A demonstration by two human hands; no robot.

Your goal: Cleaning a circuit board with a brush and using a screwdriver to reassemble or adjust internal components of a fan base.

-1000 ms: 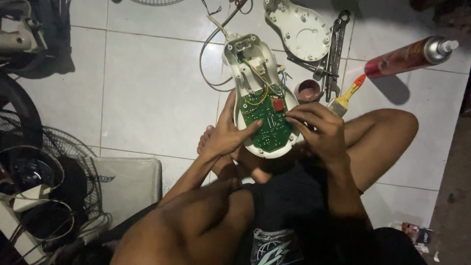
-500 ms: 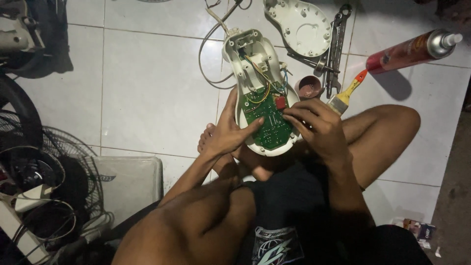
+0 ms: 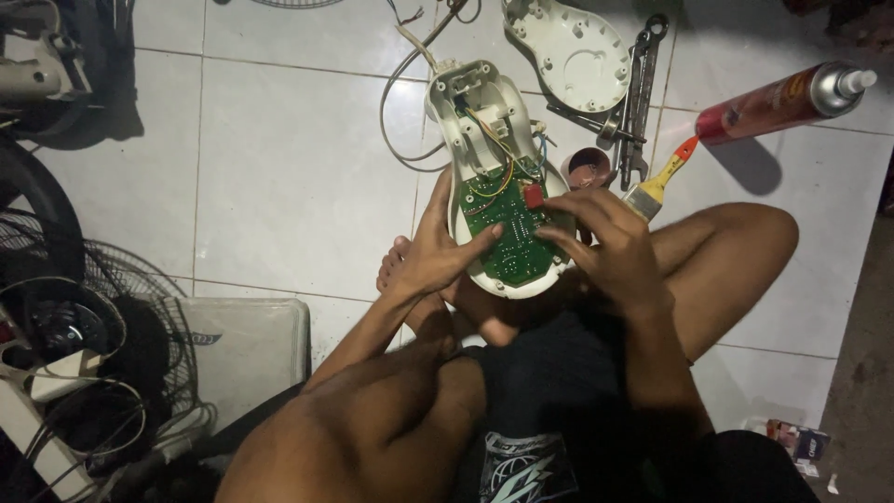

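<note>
Green circuit board [image 3: 510, 231] sits inside an opened white plastic housing [image 3: 484, 121], propped on the seated person's legs above a white tiled floor [image 3: 279, 168]. Left hand [image 3: 438, 256] cradles the housing's left edge, fingers spread, index finger lying across the board. Right hand [image 3: 610, 251] grips the right edge, fingertips curled onto the board near a small red component [image 3: 534, 196]. Coloured wires run from board up into the housing; a grey cable [image 3: 400, 102] trails away. Nearby on the floor: detached white cover [image 3: 568, 51], wrench [image 3: 638, 98], small paintbrush [image 3: 656, 182], red spray can [image 3: 778, 98]. Fan grille [image 3: 102, 317] at left.
</note>
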